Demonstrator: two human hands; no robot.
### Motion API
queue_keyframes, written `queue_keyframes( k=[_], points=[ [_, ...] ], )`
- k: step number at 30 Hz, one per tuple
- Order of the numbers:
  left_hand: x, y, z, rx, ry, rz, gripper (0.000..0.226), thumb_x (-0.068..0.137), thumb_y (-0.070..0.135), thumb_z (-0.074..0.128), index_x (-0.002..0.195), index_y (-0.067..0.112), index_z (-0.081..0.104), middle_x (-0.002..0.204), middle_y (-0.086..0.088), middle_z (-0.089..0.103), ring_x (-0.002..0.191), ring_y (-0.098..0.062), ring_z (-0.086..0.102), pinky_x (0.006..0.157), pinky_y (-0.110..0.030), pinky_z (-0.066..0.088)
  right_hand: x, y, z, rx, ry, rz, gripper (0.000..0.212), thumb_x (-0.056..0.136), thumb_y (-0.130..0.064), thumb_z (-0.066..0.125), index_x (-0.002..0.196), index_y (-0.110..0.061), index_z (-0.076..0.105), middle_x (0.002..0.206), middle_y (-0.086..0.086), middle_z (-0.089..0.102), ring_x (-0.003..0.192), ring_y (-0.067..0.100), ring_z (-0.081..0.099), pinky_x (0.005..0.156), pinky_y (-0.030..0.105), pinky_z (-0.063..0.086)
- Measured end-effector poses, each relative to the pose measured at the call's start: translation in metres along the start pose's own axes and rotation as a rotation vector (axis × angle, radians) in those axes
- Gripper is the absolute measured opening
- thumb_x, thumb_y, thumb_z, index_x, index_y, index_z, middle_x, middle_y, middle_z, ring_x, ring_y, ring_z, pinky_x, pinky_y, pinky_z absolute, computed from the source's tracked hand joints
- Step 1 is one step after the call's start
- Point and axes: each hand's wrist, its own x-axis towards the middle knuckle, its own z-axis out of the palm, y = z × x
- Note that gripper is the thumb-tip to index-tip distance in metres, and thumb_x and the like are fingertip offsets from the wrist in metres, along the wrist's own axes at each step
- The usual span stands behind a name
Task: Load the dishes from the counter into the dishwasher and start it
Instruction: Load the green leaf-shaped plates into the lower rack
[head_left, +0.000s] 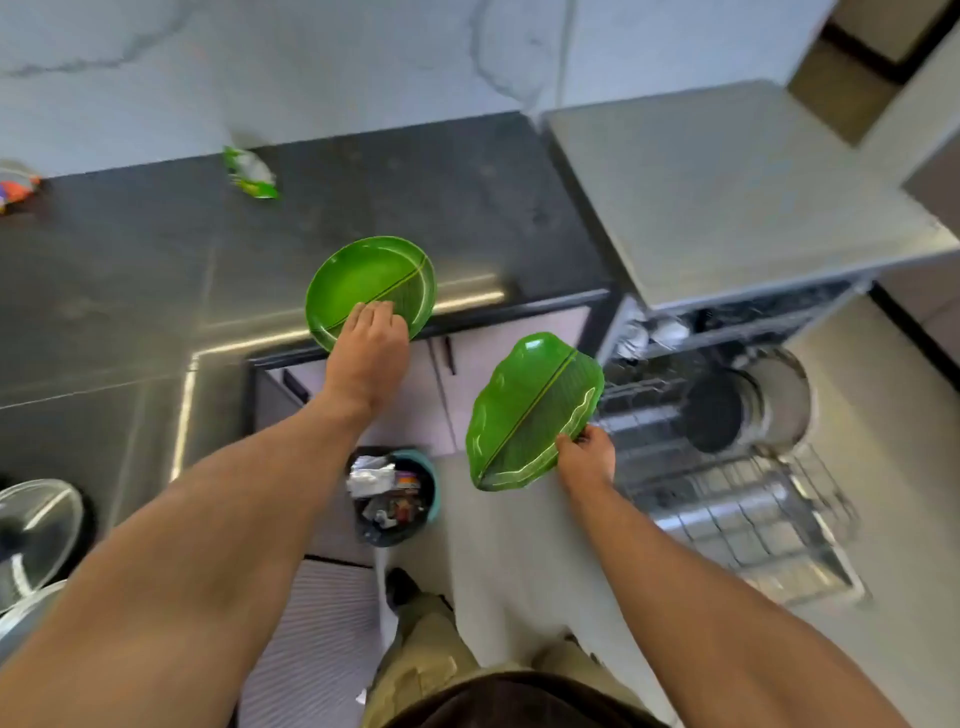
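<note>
Dark stone tabletop fills our 9-to-12 side, w/ the open dishwasher off at 3 o'clock and its lower rack pulled out over the floor. We've got 2 green plates on the go. Round plate sits at the tabletop's near edge, overhanging a bit. Left hand is on it w/ fingers curled over the near rim; thumb's hidden but it reads as a grip. Leaf plate is in the air btwn tabletop and rack, right hand pinching its edge at approx 4 o'clock of the plate. Its long axis runs 7 to 1 o'clock.

Key bit for the next move imo: rack lies at 3 o'clock from the right hand, just beside it, so that hand is way nearer. The left one is well apart from it.

Other counts: 1 dark pot already in the rack, 2 wrappers at the tabletop's back, 1 bin on the floor btwn our arms.
</note>
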Motion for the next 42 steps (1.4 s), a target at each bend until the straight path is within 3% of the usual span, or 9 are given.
queue_keyframes(
  k=[6,9,12,17,24,29,33,37,42],
  points=[
    [0.011,0.186,-0.008,-0.117,-0.034,0.256,0.03,0.062,0.002,0.062,0.092,-0.003,0.067,0.104,-0.024,0.067,0.09,-0.04,0.065,0.086,-0.046,0.053,0.025,0.082,-0.16,0.048,0.271,0.234,0.028,0.087,-0.015,0.063,0.115,-0.01,0.062,0.097,0.012,0.068,0.098,0.037,0.065,0.077,0.036,0.049],
    [0.011,0.259,-0.004,-0.151,-0.088,0.381,0.032,0.057,0.004,0.072,0.088,-0.001,0.069,0.102,-0.022,0.069,0.088,-0.038,0.067,0.082,-0.043,0.055,0.034,0.111,-0.213,0.048,0.372,0.334,0.031,0.089,-0.014,0.059,0.12,-0.01,0.061,0.11,0.019,0.069,0.104,0.041,0.064,0.085,0.042,0.051],
    [0.018,0.316,0.005,-0.172,-0.18,0.47,0.038,0.054,0.009,0.086,0.087,-0.001,0.069,0.103,-0.022,0.068,0.092,-0.039,0.067,0.084,-0.045,0.056,0.046,0.128,-0.254,0.036,0.444,0.404,0.03,0.089,-0.013,0.056,0.119,-0.011,0.06,0.109,0.018,0.068,0.1,0.04,0.064,0.08,0.038,0.049],
    [0.033,0.391,0.034,-0.187,-0.308,0.534,0.035,0.061,0.012,0.084,0.092,0.002,0.072,0.105,-0.017,0.067,0.098,-0.034,0.066,0.087,-0.043,0.055,0.085,0.146,-0.295,-0.05,0.448,0.449,0.021,0.092,-0.017,0.061,0.112,-0.01,0.06,0.107,0.016,0.069,0.1,0.037,0.064,0.088,0.041,0.054],
    [0.051,0.463,0.091,-0.241,-0.552,0.483,0.031,0.093,0.014,0.061,0.122,0.003,0.061,0.134,-0.017,0.054,0.13,-0.033,0.047,0.112,-0.043,0.038,0.156,0.147,-0.314,-0.218,0.337,0.421,0.014,0.093,-0.024,0.068,0.098,-0.016,0.057,0.09,0.006,0.063,0.091,0.031,0.063,0.084,0.039,0.054],
    [0.059,0.495,0.131,-0.301,-0.65,0.313,0.028,0.093,0.012,0.059,0.121,0.007,0.06,0.131,-0.011,0.055,0.125,-0.027,0.048,0.105,-0.04,0.044,0.222,0.147,-0.309,-0.343,0.207,0.326,0.016,0.095,-0.027,0.066,0.091,-0.019,0.053,0.087,0.004,0.061,0.085,0.028,0.06,0.079,0.039,0.053],
    [0.07,0.523,0.163,-0.355,-0.674,0.07,0.036,0.088,0.016,0.068,0.121,0.007,0.057,0.127,-0.01,0.054,0.121,-0.027,0.05,0.099,-0.038,0.046,0.284,0.158,-0.295,-0.483,0.075,0.23,0.018,0.097,-0.028,0.063,0.091,-0.014,0.054,0.082,0.003,0.057,0.078,0.026,0.054,0.068,0.03,0.039],
    [0.077,0.552,0.211,-0.483,-0.624,-0.276,0.036,0.088,0.015,0.069,0.12,0.004,0.056,0.126,-0.013,0.053,0.119,-0.031,0.049,0.096,-0.041,0.046,0.352,0.181,-0.271,-0.608,-0.031,0.14,0.018,0.099,-0.027,0.061,0.098,-0.009,0.057,0.087,0.005,0.057,0.079,0.025,0.052,0.068,0.031,0.039],
    [0.074,0.591,0.272,-0.675,-0.448,-0.661,0.029,0.088,0.013,0.067,0.111,-0.002,0.057,0.119,-0.016,0.055,0.111,-0.036,0.05,0.095,-0.047,0.045,0.432,0.212,-0.24,-0.727,-0.119,-0.009,0.016,0.095,-0.022,0.062,0.099,-0.006,0.059,0.099,0.021,0.068,0.093,0.041,0.065,0.073,0.04,0.048]
  ],
)
